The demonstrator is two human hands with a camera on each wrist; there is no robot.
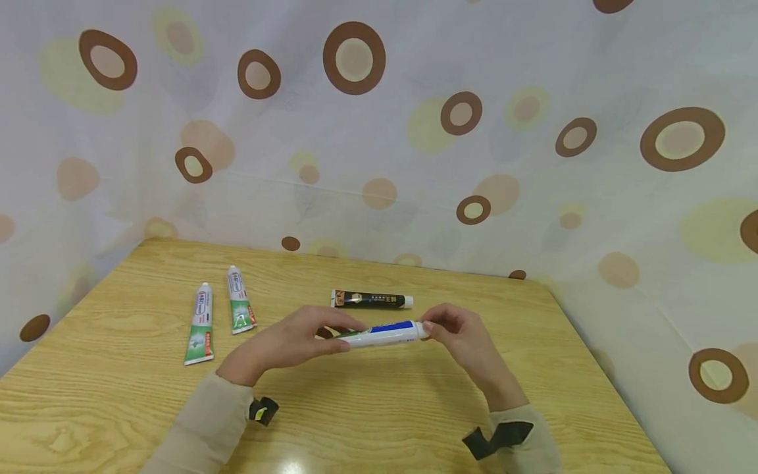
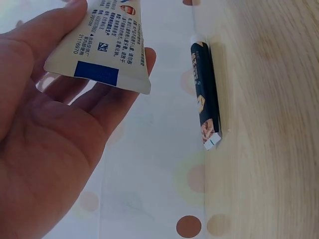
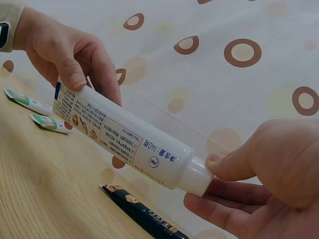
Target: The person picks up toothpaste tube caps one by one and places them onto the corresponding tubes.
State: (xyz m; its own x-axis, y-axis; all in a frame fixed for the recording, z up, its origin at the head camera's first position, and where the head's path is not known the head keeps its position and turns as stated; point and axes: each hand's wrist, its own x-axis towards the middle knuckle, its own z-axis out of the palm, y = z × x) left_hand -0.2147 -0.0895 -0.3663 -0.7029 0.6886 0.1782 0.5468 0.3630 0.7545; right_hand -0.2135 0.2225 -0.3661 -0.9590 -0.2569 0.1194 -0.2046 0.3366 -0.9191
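A white toothpaste tube point(image 1: 385, 334) with blue and green print is held level above the table between both hands. My left hand point(image 1: 304, 339) pinches its flat crimped end between thumb and fingers; in the left wrist view the printed back of the tube point(image 2: 107, 47) shows. At the other end, my right hand point(image 1: 464, 342) pinches the white cap point(image 3: 196, 177) between thumb and fingers. The cap sits on the tube's neck. Just behind the held tube, a black toothpaste tube point(image 1: 372, 300) with a white cap lies on the table.
Two white and green toothpaste tubes point(image 1: 201, 322) point(image 1: 240, 299) lie on the left of the wooden table point(image 1: 118, 395), caps pointing away. A white cloth point(image 1: 379, 151) with brown and beige circles hangs behind the table and along its sides.
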